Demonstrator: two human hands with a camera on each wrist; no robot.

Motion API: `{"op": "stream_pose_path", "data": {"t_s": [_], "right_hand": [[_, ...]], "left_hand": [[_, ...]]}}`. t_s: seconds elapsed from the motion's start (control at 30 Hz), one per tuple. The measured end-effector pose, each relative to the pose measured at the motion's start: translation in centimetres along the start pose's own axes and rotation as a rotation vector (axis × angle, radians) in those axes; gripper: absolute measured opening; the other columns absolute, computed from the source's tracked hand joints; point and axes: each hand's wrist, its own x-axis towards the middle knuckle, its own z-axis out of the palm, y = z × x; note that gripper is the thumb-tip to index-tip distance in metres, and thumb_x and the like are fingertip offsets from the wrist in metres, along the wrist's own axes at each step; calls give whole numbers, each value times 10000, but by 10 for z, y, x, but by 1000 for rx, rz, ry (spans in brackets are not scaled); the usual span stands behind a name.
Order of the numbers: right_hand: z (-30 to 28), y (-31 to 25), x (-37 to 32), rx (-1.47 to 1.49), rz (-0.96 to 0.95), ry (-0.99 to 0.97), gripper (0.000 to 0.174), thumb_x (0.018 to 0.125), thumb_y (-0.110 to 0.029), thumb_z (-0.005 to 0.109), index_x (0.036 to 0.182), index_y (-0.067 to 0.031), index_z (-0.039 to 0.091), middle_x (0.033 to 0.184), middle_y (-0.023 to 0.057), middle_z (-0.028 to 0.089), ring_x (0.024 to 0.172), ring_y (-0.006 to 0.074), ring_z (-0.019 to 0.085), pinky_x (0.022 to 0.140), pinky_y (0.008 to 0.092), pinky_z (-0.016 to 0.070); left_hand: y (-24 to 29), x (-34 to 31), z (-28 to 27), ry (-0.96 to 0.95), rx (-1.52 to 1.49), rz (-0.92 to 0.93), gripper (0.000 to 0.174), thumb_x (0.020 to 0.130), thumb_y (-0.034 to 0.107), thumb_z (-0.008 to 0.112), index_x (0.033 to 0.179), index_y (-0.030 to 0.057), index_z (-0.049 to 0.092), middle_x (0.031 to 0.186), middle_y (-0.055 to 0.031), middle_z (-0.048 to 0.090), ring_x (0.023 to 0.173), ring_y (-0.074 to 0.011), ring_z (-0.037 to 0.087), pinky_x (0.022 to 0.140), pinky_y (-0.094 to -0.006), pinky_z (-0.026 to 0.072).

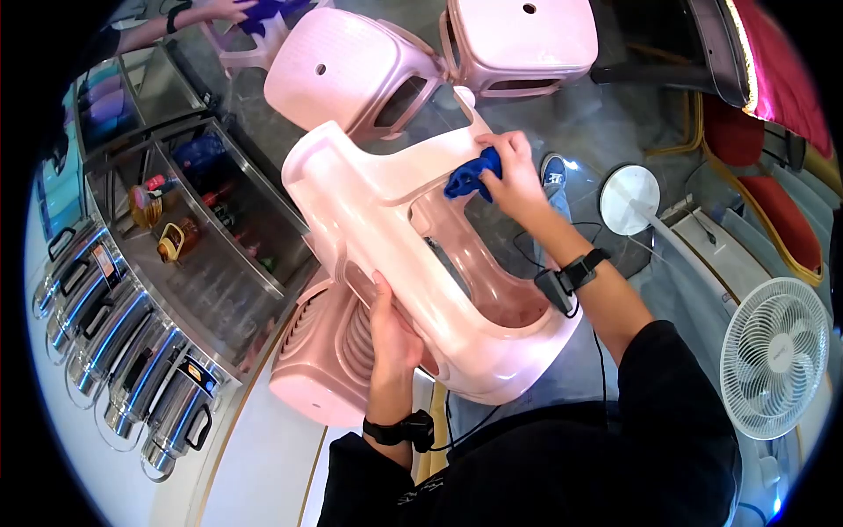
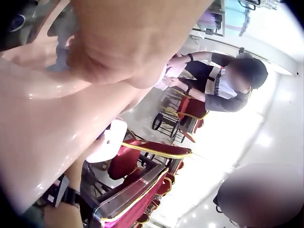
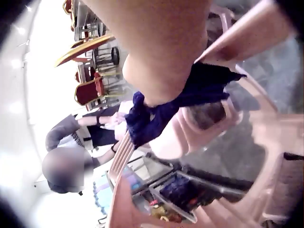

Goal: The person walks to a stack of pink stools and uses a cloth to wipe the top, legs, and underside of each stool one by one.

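Note:
A pink plastic stool (image 1: 373,233) is held tilted in front of my body, its leg openings showing in the head view. My left hand (image 1: 395,338) grips its lower left side, thumb on the outside and the other fingers hidden behind the plastic. With my right hand (image 1: 518,180) I hold a crumpled blue cloth (image 1: 475,174) against the edge of an upper leg. The right wrist view shows the dark blue cloth (image 3: 161,111) bunched under the fingers, over the stool's rim. Close up in the left wrist view, the left hand (image 2: 128,42) lies on the glossy stool surface (image 2: 52,128).
Two pink stools (image 1: 329,70) (image 1: 527,39) stand beyond, and another pink stool (image 1: 320,386) lies beneath at left. A metal counter (image 1: 211,290) with bottles lines the left side. At right are a white fan (image 1: 777,351) and red chairs (image 1: 764,206). Another person (image 2: 228,85) works farther off.

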Motion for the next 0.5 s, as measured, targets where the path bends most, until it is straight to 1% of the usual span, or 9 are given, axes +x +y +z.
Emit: {"op": "stream_pose_path", "data": {"t_s": [0.07, 0.13, 0.2, 0.23, 0.33, 0.37, 0.43, 0.47, 0.5], "right_hand": [[7, -26, -5, 61, -35, 38, 467, 743, -24, 761, 1173, -48, 582, 1133, 187, 517, 1096, 402, 524, 963, 464, 470], [14, -63, -11, 6, -78, -4, 469, 723, -45, 793, 1147, -49, 592, 1106, 180, 526, 1076, 390, 546, 950, 460, 475], [19, -93, -16, -30, -208, -16, 435, 728, -88, 809, 1115, -73, 612, 1062, 148, 538, 1046, 362, 573, 913, 466, 483], [12, -102, -14, -76, -204, -40, 434, 706, -158, 837, 1082, -96, 628, 1027, 110, 543, 1027, 339, 588, 884, 478, 490], [-6, -101, -12, -103, -90, -99, 450, 668, -127, 823, 1073, -87, 630, 1029, 121, 575, 1014, 345, 591, 883, 438, 500], [-8, -83, -11, -74, -112, -25, 464, 648, -128, 828, 1070, -92, 638, 1043, 112, 608, 1031, 331, 601, 887, 423, 514], [-23, -30, -8, -84, 44, 63, 418, 680, -121, 812, 1068, -60, 667, 1049, 151, 651, 973, 325, 655, 869, 400, 544], [-37, -12, -7, -41, 243, 113, 417, 705, -244, 838, 1038, -39, 694, 990, 161, 689, 925, 314, 689, 856, 394, 560], [-44, 25, -8, 172, 508, 56, 400, 756, -272, 824, 1049, -28, 702, 916, 173, 723, 822, 271, 720, 782, 378, 573]], "left_hand": [[-2, 5, -6, -7, -1, -13, 585, 1094, 466, 449, 1456, 8, 474, 1403, -120, 598, 1279, -237, 582, 1087, -407, 473], [-5, 7, -16, -4, 11, -31, 554, 1097, 459, 440, 1463, 45, 478, 1378, -102, 617, 1256, -235, 604, 1067, -409, 496], [-4, 5, -21, 4, 14, -24, 549, 1096, 459, 441, 1459, 49, 483, 1370, -101, 623, 1248, -234, 610, 1064, -408, 499], [-3, 4, -19, 1, 14, -22, 547, 1096, 459, 441, 1457, 51, 485, 1366, -100, 626, 1245, -234, 613, 1062, -408, 501], [5, -2, -32, -18, 52, -48, 531, 1100, 461, 424, 1428, 53, 511, 1320, -102, 657, 1181, -239, 656, 1024, -402, 534], [5, -4, -37, -6, 45, -46, 532, 1101, 462, 419, 1428, 53, 511, 1316, -104, 659, 1176, -240, 659, 1021, -403, 537], [7, -2, -38, 6, 26, -27, 535, 1103, 463, 410, 1430, 51, 510, 1309, -109, 663, 1165, -242, 664, 1014, -405, 543], [6, -3, -39, 6, 17, -37, 532, 1103, 459, 410, 1430, 51, 510, 1309, -108, 663, 1164, -241, 665, 1013, -404, 543], [3, -6, -40, 11, 6, -49, 529, 1104, 456, 411, 1430, 51, 511, 1309, -107, 664, 1164, -239, 665, 1012, -403, 543]]}}
